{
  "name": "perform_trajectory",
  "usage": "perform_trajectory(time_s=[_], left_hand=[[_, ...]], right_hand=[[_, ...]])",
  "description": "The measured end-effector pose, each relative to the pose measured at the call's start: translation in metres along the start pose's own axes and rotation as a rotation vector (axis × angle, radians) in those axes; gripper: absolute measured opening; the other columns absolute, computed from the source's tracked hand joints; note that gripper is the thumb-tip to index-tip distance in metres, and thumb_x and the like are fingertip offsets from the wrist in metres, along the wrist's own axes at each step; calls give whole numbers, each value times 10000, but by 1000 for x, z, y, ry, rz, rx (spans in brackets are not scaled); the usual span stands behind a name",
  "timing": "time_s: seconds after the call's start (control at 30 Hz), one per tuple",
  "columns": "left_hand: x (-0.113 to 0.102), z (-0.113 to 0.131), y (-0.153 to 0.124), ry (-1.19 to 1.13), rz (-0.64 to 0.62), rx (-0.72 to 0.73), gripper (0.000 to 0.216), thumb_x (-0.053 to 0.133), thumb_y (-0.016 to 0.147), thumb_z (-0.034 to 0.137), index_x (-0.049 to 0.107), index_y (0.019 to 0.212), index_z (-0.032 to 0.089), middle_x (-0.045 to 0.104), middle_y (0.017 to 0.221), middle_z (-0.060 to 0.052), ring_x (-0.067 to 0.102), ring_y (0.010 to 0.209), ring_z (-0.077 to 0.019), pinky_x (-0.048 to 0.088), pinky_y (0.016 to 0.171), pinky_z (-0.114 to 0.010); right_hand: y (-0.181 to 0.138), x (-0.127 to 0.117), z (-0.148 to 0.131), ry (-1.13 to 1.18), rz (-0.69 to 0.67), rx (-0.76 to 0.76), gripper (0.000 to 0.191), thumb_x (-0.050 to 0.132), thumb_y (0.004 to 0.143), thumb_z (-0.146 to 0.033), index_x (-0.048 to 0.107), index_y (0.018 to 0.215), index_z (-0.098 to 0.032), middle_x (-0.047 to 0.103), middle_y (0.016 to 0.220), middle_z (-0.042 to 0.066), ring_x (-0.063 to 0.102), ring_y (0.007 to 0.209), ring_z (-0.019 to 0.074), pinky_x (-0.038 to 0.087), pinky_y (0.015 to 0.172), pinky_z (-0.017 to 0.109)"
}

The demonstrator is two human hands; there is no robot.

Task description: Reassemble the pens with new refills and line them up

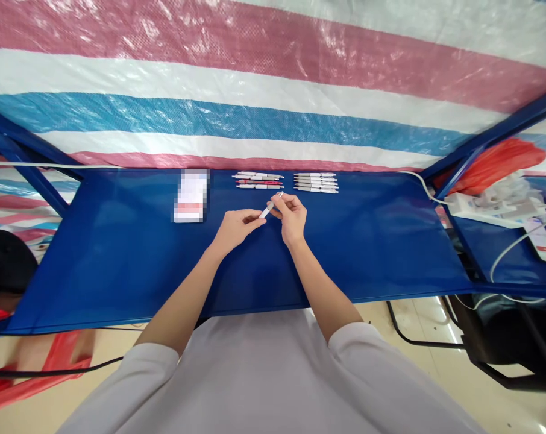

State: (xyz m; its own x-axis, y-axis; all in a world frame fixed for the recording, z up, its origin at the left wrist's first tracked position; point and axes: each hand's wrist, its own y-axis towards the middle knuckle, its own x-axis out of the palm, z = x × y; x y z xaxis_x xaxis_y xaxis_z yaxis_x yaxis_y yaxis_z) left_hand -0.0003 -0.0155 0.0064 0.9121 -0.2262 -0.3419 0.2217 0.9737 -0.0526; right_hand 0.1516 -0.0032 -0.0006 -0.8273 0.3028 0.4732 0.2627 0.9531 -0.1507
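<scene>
Between my two hands a white pen (267, 210) is held at a slant above the blue table. The fingers of my left hand (237, 229) pinch its lower left end. My right hand (291, 218) grips the upper right end, and its fingers partly cover the pen there. Just behind my hands lies a group of pens (258, 181), white ones and a red one, side by side. To the right of that group is a neat stack of white pens (316, 182), lying parallel.
A phone-like, blurred-out rectangle (191, 196) lies at the back left of the blue table (372, 241). At right are a white power strip (481, 211), cables, a red plastic bag (494, 169) and a phone (543, 240). Striped sheeting hangs behind. A person's dark head covering shows at far left.
</scene>
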Motion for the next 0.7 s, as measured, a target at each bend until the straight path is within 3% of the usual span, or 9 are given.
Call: perform_trajectory(time_s=[0.1,0.37,0.7], left_hand=[[-2,-2,5,-20,-75,-55,353,712,771,457,773,963,167,742,734,-37,674,677,-183,521,637,-273],[-2,-6,17,-240,-224,-137,335,757,745,432,772,929,152,761,785,-77,713,720,-214,582,708,-337],[-7,-7,19,-285,-344,-155,325,747,777,452,769,898,151,763,792,-86,716,702,-216,579,663,-318]], right_hand=[[5,1,4,20,30,6,286,837,606,-374,657,744,-201,724,781,-20,713,712,149,638,730,334],[15,-5,10,46,30,9,256,859,588,-341,679,697,-195,739,761,-12,725,661,167,642,645,324],[15,-9,14,-3,34,39,290,860,596,-383,664,700,-195,742,753,3,745,668,195,639,583,308]])
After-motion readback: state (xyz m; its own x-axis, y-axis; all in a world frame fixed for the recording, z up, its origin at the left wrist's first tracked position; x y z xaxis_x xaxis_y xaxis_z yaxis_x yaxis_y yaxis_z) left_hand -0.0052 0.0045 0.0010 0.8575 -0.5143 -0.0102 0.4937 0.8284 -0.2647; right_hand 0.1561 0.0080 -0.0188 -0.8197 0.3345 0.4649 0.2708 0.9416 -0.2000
